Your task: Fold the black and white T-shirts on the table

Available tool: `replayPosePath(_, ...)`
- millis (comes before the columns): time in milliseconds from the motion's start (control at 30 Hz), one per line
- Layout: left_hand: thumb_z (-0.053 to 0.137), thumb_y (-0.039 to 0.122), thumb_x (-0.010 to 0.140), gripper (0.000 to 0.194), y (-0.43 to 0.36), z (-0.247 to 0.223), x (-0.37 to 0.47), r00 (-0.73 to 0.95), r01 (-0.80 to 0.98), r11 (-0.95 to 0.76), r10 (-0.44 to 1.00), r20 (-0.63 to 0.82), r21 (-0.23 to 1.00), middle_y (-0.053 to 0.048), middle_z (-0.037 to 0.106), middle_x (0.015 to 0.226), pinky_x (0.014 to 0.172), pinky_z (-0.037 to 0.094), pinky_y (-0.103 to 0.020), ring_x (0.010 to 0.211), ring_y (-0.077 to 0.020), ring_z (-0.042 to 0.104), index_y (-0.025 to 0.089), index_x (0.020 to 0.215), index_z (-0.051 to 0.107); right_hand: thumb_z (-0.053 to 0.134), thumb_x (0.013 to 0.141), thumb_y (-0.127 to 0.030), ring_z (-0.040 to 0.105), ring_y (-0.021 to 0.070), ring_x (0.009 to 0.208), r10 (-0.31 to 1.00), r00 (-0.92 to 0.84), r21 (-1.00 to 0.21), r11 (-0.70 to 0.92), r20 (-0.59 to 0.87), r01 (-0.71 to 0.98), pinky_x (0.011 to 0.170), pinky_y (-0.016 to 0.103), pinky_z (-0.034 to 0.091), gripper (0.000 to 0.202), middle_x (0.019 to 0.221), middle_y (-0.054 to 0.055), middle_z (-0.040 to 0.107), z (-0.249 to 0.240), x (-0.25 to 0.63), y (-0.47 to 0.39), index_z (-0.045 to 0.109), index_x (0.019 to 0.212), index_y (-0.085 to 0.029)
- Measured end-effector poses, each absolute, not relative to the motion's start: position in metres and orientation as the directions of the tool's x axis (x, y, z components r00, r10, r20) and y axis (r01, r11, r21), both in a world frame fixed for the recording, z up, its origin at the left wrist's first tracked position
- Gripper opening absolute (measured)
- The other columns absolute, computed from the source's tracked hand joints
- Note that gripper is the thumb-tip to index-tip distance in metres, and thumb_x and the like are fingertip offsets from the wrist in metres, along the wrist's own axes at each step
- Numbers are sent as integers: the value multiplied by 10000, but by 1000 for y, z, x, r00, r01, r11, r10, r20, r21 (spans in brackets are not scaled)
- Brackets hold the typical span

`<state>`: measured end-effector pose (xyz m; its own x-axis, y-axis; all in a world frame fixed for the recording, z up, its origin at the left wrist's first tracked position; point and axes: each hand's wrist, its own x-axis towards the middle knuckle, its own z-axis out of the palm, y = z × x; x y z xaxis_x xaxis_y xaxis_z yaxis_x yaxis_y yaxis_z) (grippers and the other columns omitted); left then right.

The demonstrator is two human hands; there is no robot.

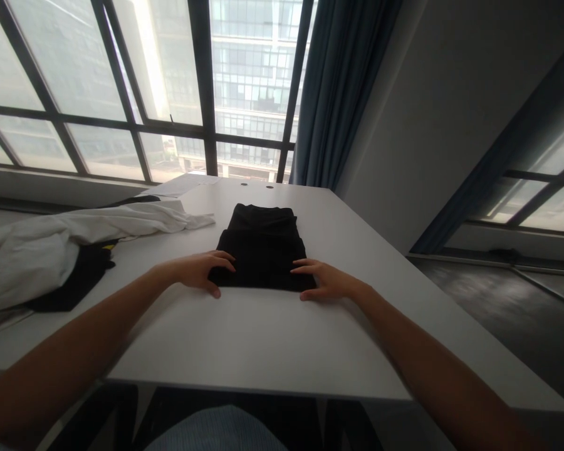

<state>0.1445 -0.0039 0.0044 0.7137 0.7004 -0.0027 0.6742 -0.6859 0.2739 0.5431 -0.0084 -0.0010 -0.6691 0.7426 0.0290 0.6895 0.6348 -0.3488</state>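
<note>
A folded black garment (263, 250) lies flat on the white table in front of me; its exact kind does not show. Its far end is narrower, and layered folds are visible along the sides. My left hand (200, 270) rests at the near left corner, fingers spread on the cloth and the thumb apart from them by the near edge. At the near right corner, my right hand (329, 280) touches the cloth in much the same way, with fingers and thumb apart. Neither hand is closed round the fabric.
On the left of the white table (267, 338) lies a loose heap of white clothing (42, 244), with a black piece of cloth (78, 282) partly under it. Windows (254, 75) and a blue curtain (343, 88) stand beyond the far edge. A wall is at the right.
</note>
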Motion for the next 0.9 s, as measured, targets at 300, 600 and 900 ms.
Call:
replayPosePath(300,570,179,864,193,-23,21,169,726,678,-717,688,5,161,-24,723,993,769,480,-273,834,-183,662,233,922,746,638,860,-149,688,204,823,719,-680,-192,694,142,694,810,342,526,206,989,66,747,8,532,-17,808,956,-215)
replayPosePath(600,781,409,747,240,-32,30,157,756,613,-428,560,-338,664,-18,727,747,611,502,-256,671,-175,645,198,862,760,729,816,-403,683,194,761,576,-753,-652,442,-319,615,746,314,543,247,783,36,737,31,543,-26,777,850,-163)
replayPosePath(900,536,574,915,490,12,-12,165,485,766,-566,820,304,305,-136,657,1278,1051,456,-497,1162,-323,608,192,1165,715,622,931,-462,643,299,1118,891,-343,-337,434,297,836,988,448,497,455,1237,163,685,-10,525,5,673,1269,-161)
